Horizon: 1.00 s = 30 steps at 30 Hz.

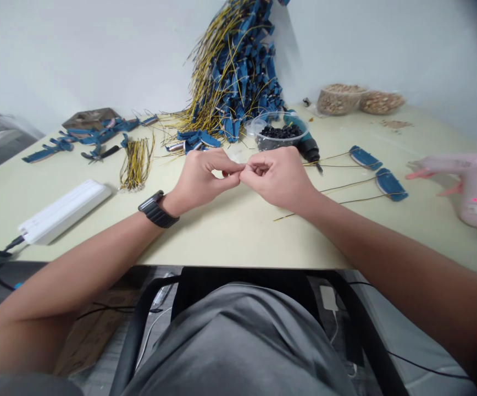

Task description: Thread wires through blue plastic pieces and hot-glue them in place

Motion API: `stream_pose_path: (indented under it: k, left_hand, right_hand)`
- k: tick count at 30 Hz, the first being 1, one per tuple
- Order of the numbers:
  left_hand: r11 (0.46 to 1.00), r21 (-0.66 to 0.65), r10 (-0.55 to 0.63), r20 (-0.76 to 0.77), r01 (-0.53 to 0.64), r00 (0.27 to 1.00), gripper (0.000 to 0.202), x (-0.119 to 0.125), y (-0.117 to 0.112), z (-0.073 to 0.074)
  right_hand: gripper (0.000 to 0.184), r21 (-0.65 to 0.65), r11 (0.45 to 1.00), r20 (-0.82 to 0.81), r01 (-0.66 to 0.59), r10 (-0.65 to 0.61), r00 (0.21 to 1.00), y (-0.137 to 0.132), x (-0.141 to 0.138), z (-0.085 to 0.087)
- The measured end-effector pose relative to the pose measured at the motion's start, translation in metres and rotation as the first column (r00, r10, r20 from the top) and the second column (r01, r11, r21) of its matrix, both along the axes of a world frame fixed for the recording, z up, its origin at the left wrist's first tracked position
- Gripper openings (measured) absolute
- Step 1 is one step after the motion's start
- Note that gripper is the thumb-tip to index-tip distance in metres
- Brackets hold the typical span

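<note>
A small pale piece (pixel 240 170), too fine to make out, sits where the two hands meet above the middle of a cream tabletop (pixel 230 236). The left hand (pixel 202 176) and right hand (pixel 275 177) are turned inward, fingers curled, with thumb and forefinger of each pinched on or around that piece; the left fingertips (pixel 231 169) touch the right ones. A black link wristwatch (pixel 156 209) circles the left wrist. Just under the right hand lies a thin yellow wire (pixel 296 210). Beyond that hand stand a clear plastic tub of small black pieces (pixel 280 135) and a blue-and-black cordless power tool (pixel 306 147). Farther right, two blue flat connectors (pixel 390 184) trail yellow wires, and a pink hot-glue gun (pixel 473 190) stands near the table edge. Left of the hands lie a loose sheaf of yellow wires (pixel 136 164), black-handled pliers (pixel 104 153) and a long white power strip (pixel 63 212). A tall heap of blue connectors with yellow wires (pixel 234 71) leans against the white wall (pixel 77 49). Two mesh bags of pale granules (pixel 339 99) sit at the back right.
</note>
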<state>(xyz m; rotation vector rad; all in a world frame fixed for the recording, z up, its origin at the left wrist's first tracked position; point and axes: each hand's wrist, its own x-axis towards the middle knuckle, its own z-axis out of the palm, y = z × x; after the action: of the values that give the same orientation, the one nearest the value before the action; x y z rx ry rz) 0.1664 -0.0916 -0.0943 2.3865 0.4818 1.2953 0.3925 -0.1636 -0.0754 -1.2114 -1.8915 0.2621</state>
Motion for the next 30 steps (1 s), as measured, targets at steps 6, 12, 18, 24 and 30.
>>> stream_pose_path:
  k: [6, 12, 18, 24, 30]
  left_hand:
    - [0.988, -0.155, 0.017, 0.039, -0.011, 0.999, 0.021, 0.000, 0.003, 0.000]
    - [0.976, -0.216, 0.022, 0.068, -0.007, 0.997, 0.029, -0.001, 0.004, 0.003]
    - [0.974, -0.226, 0.049, 0.068, -0.033, 0.996, 0.014, -0.002, 0.005, 0.006]
    - [0.963, -0.264, 0.069, 0.066, -0.049, 0.995, 0.018, -0.003, 0.008, 0.006]
    - [0.953, -0.294, 0.097, 0.053, -0.077, 0.994, 0.036, -0.002, 0.007, 0.006]
  right_hand:
    - [0.038, -0.023, 0.999, -0.096, -0.048, 0.045, 0.994, 0.000, 0.002, 0.000]
    - [0.037, -0.053, 0.996, -0.109, -0.078, 0.072, 0.991, 0.003, 0.011, 0.001]
    - [0.032, -0.143, 0.973, -0.137, -0.184, 0.165, 0.977, 0.010, 0.017, -0.002]
    - [0.033, -0.149, 0.968, -0.161, -0.204, 0.180, 0.970, 0.012, 0.017, -0.004]
    - [0.054, -0.104, 0.994, -0.152, -0.017, 0.001, 0.988, 0.014, 0.013, -0.002]
